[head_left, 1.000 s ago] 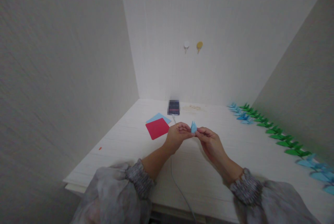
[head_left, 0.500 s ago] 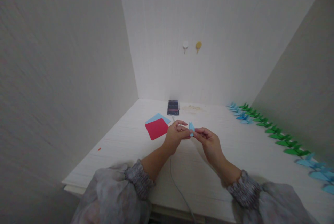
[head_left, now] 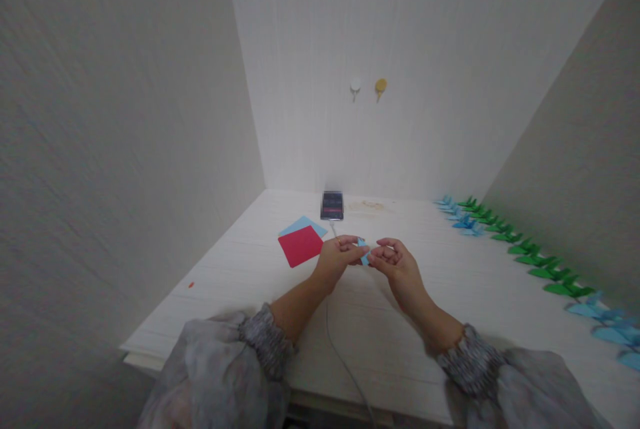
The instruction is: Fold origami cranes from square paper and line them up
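Note:
A small folded light-blue paper piece (head_left: 363, 251) sits between my two hands above the white table (head_left: 240, 275). My left hand (head_left: 336, 260) pinches its left side with thumb and fingertips. My right hand (head_left: 395, 263) holds its right side, fingers curled in. Most of the paper is hidden by my fingers. Both hands hover a little above the table, near its middle.
A red paper sheet (head_left: 301, 245) lies over a light-blue sheet (head_left: 301, 224) left of my hands. A phone (head_left: 333, 205) with a cable (head_left: 345, 365) lies behind them. Several green and blue folded paper cranes (head_left: 530, 259) line the right wall. Two hooks (head_left: 368, 87) hang on the back wall.
The blue paper has tipped down and now shows less between my fingers. My right hand's fingers have curled in more. Both hands stayed in about the same place.

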`<state>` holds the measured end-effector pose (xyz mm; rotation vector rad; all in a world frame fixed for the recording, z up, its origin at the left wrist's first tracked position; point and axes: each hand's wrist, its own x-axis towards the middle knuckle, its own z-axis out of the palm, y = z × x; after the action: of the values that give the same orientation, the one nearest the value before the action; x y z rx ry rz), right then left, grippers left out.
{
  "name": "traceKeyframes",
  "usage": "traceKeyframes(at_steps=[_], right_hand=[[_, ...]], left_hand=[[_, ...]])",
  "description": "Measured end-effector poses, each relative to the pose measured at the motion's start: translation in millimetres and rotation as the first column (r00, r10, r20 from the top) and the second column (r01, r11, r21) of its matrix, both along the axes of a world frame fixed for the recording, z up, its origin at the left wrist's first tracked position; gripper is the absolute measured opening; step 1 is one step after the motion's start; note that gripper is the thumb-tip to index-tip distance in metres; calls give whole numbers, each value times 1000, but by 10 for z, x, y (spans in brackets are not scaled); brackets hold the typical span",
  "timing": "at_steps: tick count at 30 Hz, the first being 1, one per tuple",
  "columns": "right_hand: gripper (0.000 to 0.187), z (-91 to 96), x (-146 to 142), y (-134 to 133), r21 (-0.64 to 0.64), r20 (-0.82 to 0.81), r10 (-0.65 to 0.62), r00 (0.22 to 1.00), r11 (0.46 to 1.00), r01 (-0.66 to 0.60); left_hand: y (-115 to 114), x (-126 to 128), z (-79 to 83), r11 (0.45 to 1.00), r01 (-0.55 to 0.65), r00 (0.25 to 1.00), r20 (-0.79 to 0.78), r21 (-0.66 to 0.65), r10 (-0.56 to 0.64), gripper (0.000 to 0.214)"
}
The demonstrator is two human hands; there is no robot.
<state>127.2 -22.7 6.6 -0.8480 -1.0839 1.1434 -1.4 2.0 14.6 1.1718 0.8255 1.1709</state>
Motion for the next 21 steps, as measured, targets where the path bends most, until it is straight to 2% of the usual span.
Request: traceKeyframes(at_steps=[3, 8, 12, 21], right_hand=[[33, -17, 22, 14, -22, 2, 45, 999, 999, -45], [29, -48, 27, 26, -65, 30, 139, 990, 988, -137], [22, -34, 18, 12, -49, 32, 154, 988, 987, -152], [32, 11, 0, -41, -12, -18, 161, 987, 987, -161]], left_hand=[[-4, 5, 15, 1000, -5, 1000, -6, -17, 5, 26], [-11, 11, 42, 998, -46, 998, 52, -30, 48, 24], [-14, 14, 37, 998, -60, 998, 18, 0, 60, 24], [-7, 19, -22, 999, -26, 999, -27, 21, 26, 25]])
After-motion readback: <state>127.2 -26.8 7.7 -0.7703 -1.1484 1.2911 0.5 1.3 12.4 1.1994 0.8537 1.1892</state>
